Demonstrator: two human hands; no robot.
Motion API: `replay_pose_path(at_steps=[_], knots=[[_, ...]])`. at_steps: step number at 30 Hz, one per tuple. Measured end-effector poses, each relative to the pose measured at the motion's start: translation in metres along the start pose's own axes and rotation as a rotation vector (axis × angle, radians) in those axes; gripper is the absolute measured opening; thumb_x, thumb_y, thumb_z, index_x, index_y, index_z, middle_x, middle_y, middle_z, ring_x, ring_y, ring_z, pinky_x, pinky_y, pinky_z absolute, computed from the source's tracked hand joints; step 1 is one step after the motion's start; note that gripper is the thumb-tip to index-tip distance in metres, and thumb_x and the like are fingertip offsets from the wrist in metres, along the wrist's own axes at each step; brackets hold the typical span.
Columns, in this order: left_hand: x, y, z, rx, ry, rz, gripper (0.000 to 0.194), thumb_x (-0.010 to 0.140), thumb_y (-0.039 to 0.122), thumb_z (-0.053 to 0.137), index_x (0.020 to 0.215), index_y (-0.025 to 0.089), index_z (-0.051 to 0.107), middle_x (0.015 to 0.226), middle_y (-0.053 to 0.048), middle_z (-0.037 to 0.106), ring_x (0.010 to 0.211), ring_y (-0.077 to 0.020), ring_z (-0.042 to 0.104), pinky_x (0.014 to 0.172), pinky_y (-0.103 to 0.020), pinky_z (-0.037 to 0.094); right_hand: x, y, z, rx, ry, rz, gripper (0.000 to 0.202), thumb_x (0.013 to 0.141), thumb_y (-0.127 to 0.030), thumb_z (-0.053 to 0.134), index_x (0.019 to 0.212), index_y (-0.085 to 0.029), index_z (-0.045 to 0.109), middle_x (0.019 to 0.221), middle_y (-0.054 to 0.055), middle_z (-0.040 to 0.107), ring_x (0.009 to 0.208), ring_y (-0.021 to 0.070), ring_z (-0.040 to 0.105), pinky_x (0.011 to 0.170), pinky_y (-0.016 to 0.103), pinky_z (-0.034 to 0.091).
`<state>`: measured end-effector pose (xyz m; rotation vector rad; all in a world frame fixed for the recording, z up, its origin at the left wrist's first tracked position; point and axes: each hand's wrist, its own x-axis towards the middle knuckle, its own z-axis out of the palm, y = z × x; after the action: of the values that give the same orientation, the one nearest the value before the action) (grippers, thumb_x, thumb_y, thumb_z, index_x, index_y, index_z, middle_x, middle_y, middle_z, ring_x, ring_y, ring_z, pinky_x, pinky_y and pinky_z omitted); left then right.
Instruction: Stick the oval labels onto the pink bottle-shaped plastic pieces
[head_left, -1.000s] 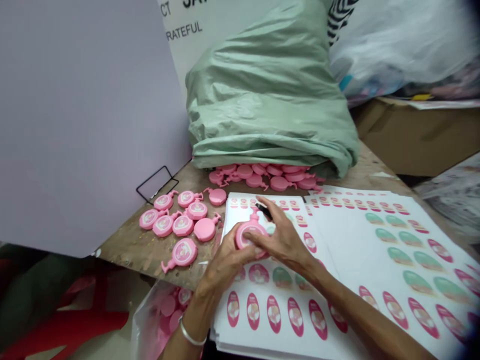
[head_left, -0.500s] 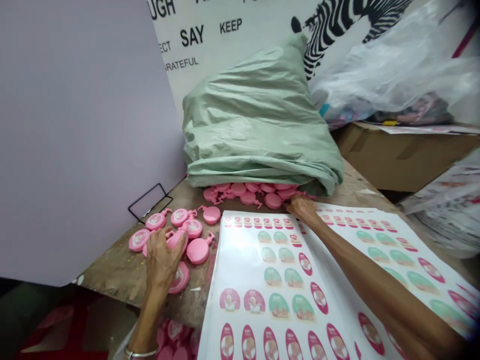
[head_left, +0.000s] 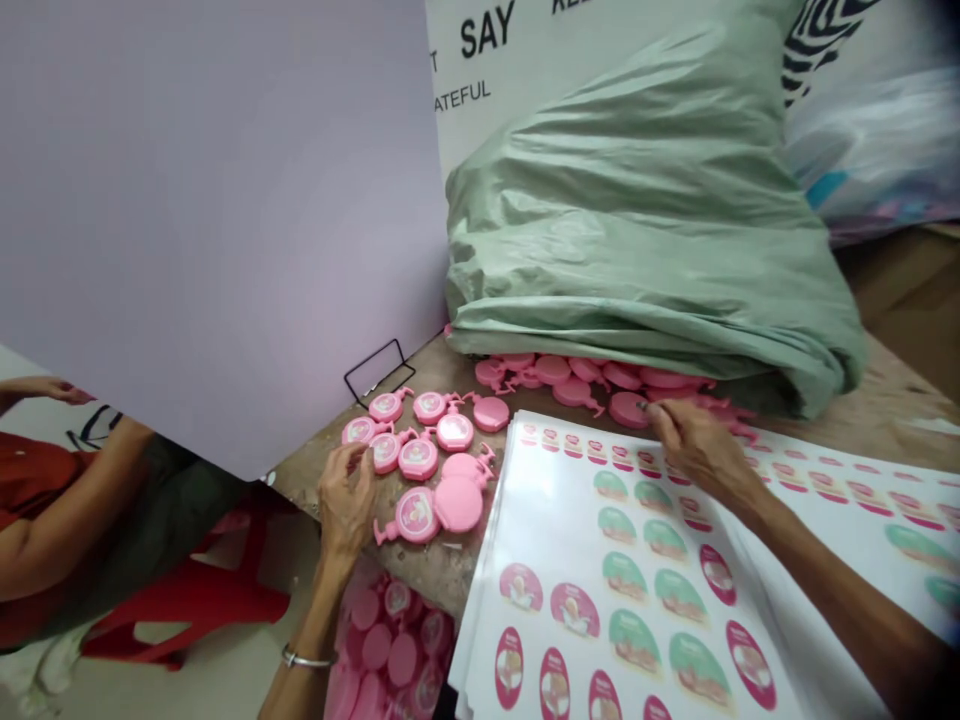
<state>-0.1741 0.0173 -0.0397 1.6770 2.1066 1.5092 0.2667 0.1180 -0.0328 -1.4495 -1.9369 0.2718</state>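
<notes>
My left hand (head_left: 347, 500) is beside a cluster of pink bottle-shaped pieces (head_left: 418, 457) on the wooden table, its fingers curled near one; whether it grips anything is hidden. Several of these pieces carry round stickers, and a plain one (head_left: 458, 503) lies at the cluster's lower right. My right hand (head_left: 694, 445) has thumb and fingers together above the sticker sheets (head_left: 559, 520), by the pink pieces under the green bag (head_left: 637, 230). Something small and dark shows at its fingertips, too small to make out.
A black wire stand (head_left: 379, 372) is behind the cluster, against a pale panel (head_left: 225, 200). Below the table edge are more pink pieces (head_left: 390, 650). At left, a person in orange (head_left: 45, 500) is near a red stool (head_left: 187, 600). A cardboard box (head_left: 907, 300) stands at right.
The view has swung left, bringing the person and stool into sight. My left hand has drawn back to the cluster's left edge, away from the piece it was holding.
</notes>
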Motion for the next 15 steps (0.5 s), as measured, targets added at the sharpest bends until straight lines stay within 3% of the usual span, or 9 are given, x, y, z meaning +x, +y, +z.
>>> replay_pose_path(at_steps=[3, 6, 8, 12, 15], knots=[[0.006, 0.017, 0.011, -0.039, -0.016, 0.07, 0.021, 0.091, 0.033, 0.052, 0.095, 0.016, 0.065, 0.098, -0.009, 0.066, 0.094, -0.0216, 0.062, 0.085, -0.036, 0.049, 0.006, -0.05, 0.029, 0.014, -0.135, -0.037, 0.034, 0.088, -0.053, 0.05, 0.09, -0.021, 0.061, 0.089, 0.009, 0.066, 0.081, 0.0233, 0.061, 0.075, 0.037, 0.045], [0.007, 0.056, 0.027, -0.115, -0.089, 0.179, 0.016, 0.091, 0.027, 0.051, 0.091, 0.017, 0.064, 0.095, -0.008, 0.067, 0.09, -0.0198, 0.062, 0.082, -0.033, 0.048, 0.028, -0.101, 0.07, 0.144, -0.289, 0.054, 0.05, 0.071, -0.053, 0.07, 0.108, -0.019, 0.061, 0.115, 0.015, 0.063, 0.11, 0.0323, 0.054, 0.096, 0.046, 0.038], [-0.004, 0.083, 0.032, -0.164, -0.132, 0.203, 0.015, 0.093, 0.025, 0.049, 0.092, 0.018, 0.063, 0.092, -0.007, 0.067, 0.086, -0.0181, 0.062, 0.076, -0.03, 0.047, 0.048, -0.123, 0.097, 0.199, -0.331, 0.09, 0.058, 0.059, -0.053, 0.079, 0.104, -0.019, 0.063, 0.115, 0.015, 0.062, 0.117, 0.0353, 0.048, 0.099, 0.049, 0.034], [-0.051, 0.108, 0.026, -0.277, -0.354, 0.215, 0.016, 0.094, 0.018, 0.047, 0.09, 0.019, 0.062, 0.086, -0.004, 0.066, 0.079, -0.0146, 0.061, 0.071, -0.025, 0.045, 0.083, -0.133, 0.128, 0.408, -0.42, 0.169, 0.045, 0.06, -0.057, 0.077, 0.08, -0.02, 0.063, 0.096, 0.013, 0.065, 0.115, 0.0336, 0.048, 0.094, 0.045, 0.038], [-0.078, 0.104, 0.017, -0.367, -0.422, 0.114, 0.018, 0.094, 0.018, 0.046, 0.088, 0.019, 0.062, 0.084, -0.003, 0.066, 0.078, -0.0134, 0.061, 0.07, -0.024, 0.045, 0.092, -0.123, 0.123, 0.678, -0.569, 0.234, 0.045, 0.064, -0.062, 0.071, 0.075, -0.019, 0.063, 0.079, 0.008, 0.064, 0.097, 0.028, 0.056, 0.08, 0.038, 0.045]])
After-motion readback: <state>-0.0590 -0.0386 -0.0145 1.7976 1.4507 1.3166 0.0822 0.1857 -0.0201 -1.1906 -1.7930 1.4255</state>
